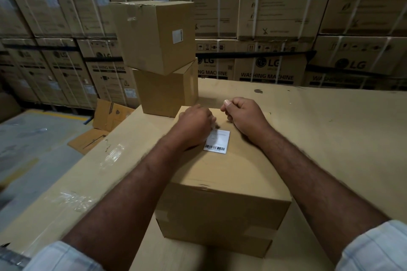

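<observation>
Head view: left hand (195, 126) and right hand (245, 115) flank label (218, 142) atop box (222, 204)

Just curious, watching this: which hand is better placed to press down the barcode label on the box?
Probably the left hand: its fingers lie at the upper corner of the label on the box. The right hand rests curled beside the label.

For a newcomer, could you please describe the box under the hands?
Before the washing machine cartons lies a broad cardboard surface. The box sits nearest the person, under the left hand and right hand. Unlike the stacked boxes behind, its top bears a barcode label.
</observation>
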`<action>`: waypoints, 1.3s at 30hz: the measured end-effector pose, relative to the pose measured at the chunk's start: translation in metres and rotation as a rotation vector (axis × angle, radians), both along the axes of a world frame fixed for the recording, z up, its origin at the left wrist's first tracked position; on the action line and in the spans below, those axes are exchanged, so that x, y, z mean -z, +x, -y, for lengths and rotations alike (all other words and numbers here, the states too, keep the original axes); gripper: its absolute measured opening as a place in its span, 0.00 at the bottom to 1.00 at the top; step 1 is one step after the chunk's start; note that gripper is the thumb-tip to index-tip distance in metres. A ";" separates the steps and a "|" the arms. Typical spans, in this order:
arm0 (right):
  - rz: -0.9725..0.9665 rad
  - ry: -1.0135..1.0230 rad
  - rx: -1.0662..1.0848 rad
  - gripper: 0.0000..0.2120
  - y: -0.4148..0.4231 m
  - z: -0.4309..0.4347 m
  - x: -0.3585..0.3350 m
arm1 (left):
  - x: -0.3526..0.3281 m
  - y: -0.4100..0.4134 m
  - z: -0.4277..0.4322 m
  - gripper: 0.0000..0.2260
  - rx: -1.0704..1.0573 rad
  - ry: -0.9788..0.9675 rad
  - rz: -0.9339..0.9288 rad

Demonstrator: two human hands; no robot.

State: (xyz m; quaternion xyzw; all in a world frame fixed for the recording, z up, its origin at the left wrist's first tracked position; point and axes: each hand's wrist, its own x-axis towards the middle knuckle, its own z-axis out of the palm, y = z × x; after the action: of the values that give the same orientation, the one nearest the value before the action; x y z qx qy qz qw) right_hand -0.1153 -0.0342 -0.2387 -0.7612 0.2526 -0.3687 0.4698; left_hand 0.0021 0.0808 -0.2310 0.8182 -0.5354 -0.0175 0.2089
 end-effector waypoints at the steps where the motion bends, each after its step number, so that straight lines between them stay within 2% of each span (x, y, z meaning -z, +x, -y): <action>1: 0.003 0.008 -0.003 0.12 0.000 0.000 0.000 | -0.002 0.000 -0.001 0.15 -0.007 -0.017 -0.049; 4: -0.001 0.009 -0.012 0.13 0.001 0.001 0.001 | -0.003 0.001 -0.004 0.11 -0.017 -0.091 -0.211; 6: -0.001 0.007 -0.016 0.13 0.001 0.001 0.001 | -0.003 -0.001 -0.006 0.06 -0.019 -0.119 -0.234; 8: -0.006 -0.001 -0.018 0.12 0.000 0.001 0.000 | -0.003 -0.004 -0.009 0.14 -0.011 -0.125 -0.204; 10: -0.014 -0.010 -0.019 0.12 0.000 0.002 0.001 | -0.005 -0.007 -0.009 0.17 -0.001 -0.153 -0.150; 17: -0.007 -0.036 -0.010 0.12 -0.001 0.004 0.002 | -0.018 -0.028 -0.010 0.11 0.094 -0.128 0.131; 23: -0.007 -0.018 0.012 0.12 0.002 0.007 0.003 | -0.006 -0.024 -0.010 0.11 0.155 -0.106 0.173; 32: -0.053 -0.082 0.048 0.11 -0.001 0.000 0.000 | -0.001 -0.012 -0.006 0.09 0.088 -0.147 -0.083; 37: -0.254 -0.161 -0.043 0.09 -0.010 -0.010 -0.009 | -0.006 -0.010 -0.007 0.09 0.044 -0.255 -0.382; 39: -0.349 -0.187 -0.114 0.08 -0.012 -0.011 -0.014 | -0.007 -0.010 -0.008 0.08 0.032 -0.280 -0.438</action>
State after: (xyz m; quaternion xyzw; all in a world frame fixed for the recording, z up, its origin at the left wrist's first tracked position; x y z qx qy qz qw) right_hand -0.1272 -0.0229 -0.2252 -0.8669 0.2515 -0.2258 0.3664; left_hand -0.0081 0.0884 -0.2235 0.7494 -0.4873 -0.1234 0.4309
